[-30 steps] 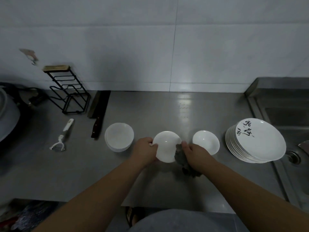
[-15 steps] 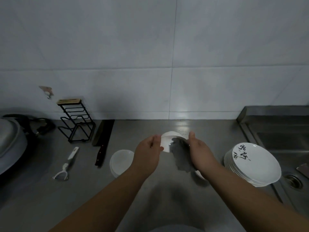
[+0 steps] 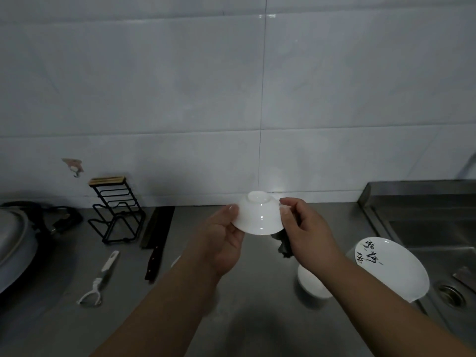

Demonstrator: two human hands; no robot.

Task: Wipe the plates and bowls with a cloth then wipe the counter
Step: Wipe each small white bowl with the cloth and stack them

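Observation:
A small white bowl (image 3: 258,215) is held upside down in the air above the steel counter (image 3: 257,318), foot ring up. My left hand (image 3: 222,237) grips its left rim. My right hand (image 3: 305,233) pinches the right rim and also holds a dark grey cloth (image 3: 283,244), which hangs below the bowl, mostly hidden by the hand. Another white bowl (image 3: 313,283) sits on the counter under my right forearm. A stack of white plates (image 3: 391,269) with black writing stands at the right. A sliver of a third bowl (image 3: 176,261) shows behind my left wrist.
A black wire rack (image 3: 116,215), a dark knife (image 3: 157,243) and a white peeler (image 3: 99,282) lie at the left. A metal pot lid (image 3: 15,246) is at the far left edge. The sink (image 3: 438,235) with its drain lies to the right.
Both hands lifted the bowl off the counter and turned it upside down. The cloth moved from the bowl's inside to beneath its right rim. The camera tilted up toward the wall.

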